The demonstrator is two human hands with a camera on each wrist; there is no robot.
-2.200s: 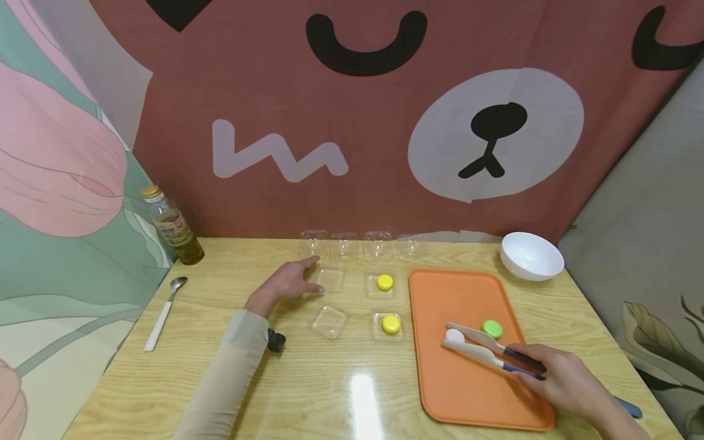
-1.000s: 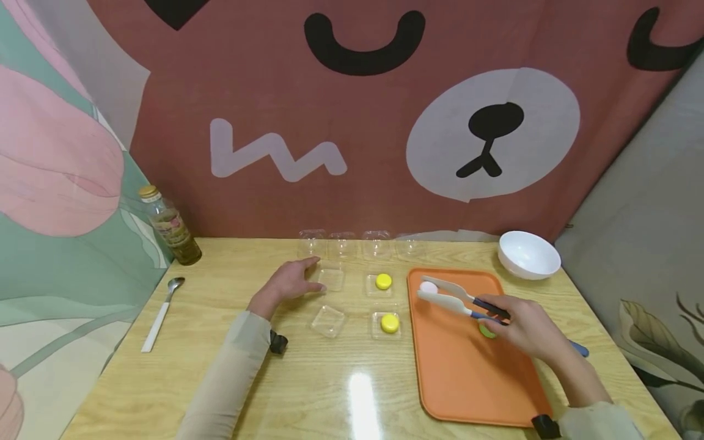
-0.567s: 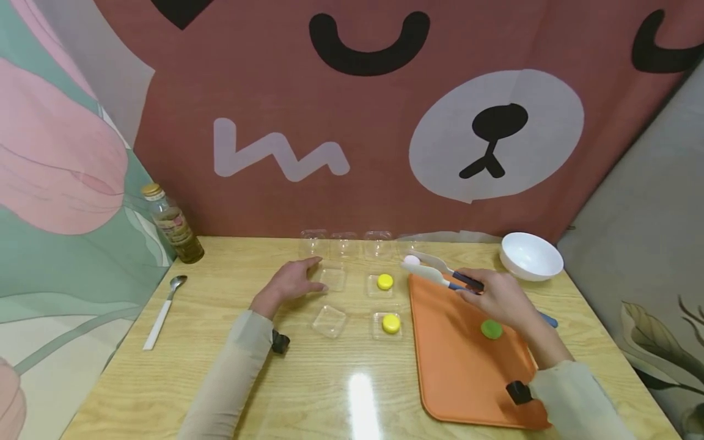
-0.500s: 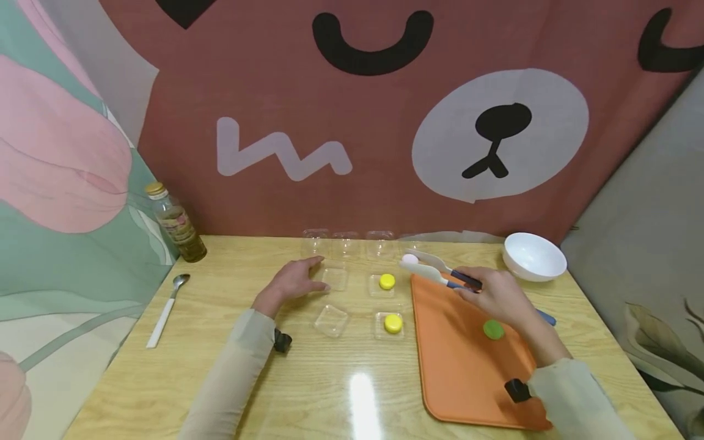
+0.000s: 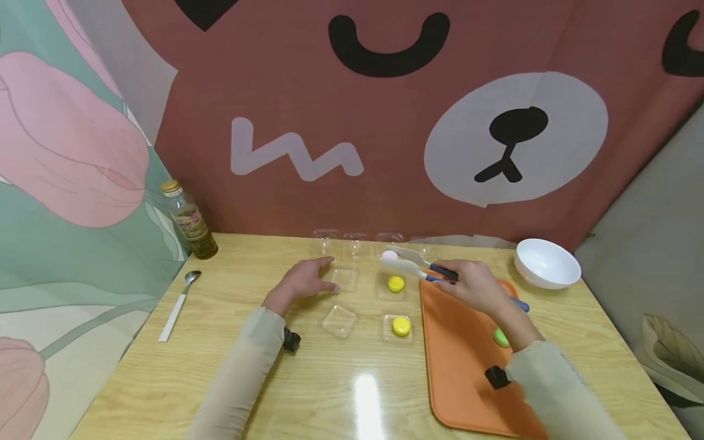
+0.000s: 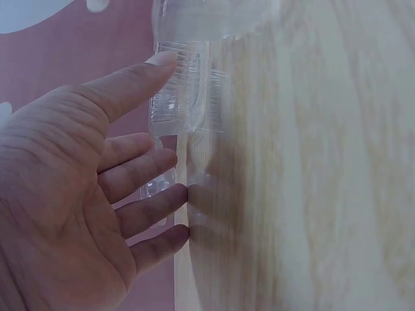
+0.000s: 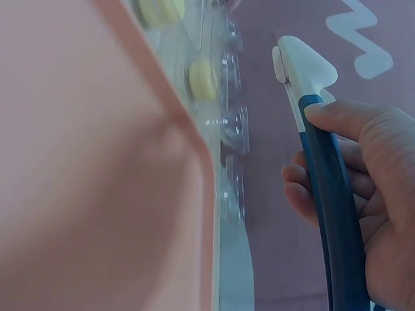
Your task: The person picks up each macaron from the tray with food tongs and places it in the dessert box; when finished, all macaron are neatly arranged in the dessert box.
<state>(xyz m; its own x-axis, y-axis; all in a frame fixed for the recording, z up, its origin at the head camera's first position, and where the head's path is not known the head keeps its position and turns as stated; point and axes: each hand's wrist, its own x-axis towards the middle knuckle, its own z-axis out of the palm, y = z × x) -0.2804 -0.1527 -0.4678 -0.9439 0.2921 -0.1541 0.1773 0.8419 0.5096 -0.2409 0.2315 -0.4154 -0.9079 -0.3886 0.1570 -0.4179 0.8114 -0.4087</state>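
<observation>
My right hand (image 5: pixel 475 284) grips a pair of tongs (image 7: pixel 331 194) with white tips and dark blue handles. A pale pink macaron (image 5: pixel 390 254) is pinched between the tips, above the back row of plastic boxes. Below the tongs, a yellow macaron (image 5: pixel 396 283) sits in a clear box; a second yellow macaron (image 5: pixel 401 326) lies in the clear box (image 5: pixel 388 335) nearer me. With fingers spread, my left hand (image 5: pixel 302 281) is beside an empty clear box (image 5: pixel 345 279). Another empty clear box (image 5: pixel 339 321) sits closer to me.
An orange tray (image 5: pixel 456 379) lies under my right arm, with a green macaron (image 5: pixel 500 337) partly hidden by the wrist. A white bowl (image 5: pixel 547 264) stands at the back right. At left are a spoon (image 5: pixel 176 311) and a bottle (image 5: pixel 192 226). Several clear lids (image 5: pixel 357 244) line the back edge.
My right hand has carried the tongs and pink macaron from low over the tray, away from me and left, past the tray's corner. The left hand has stayed beside the box.
</observation>
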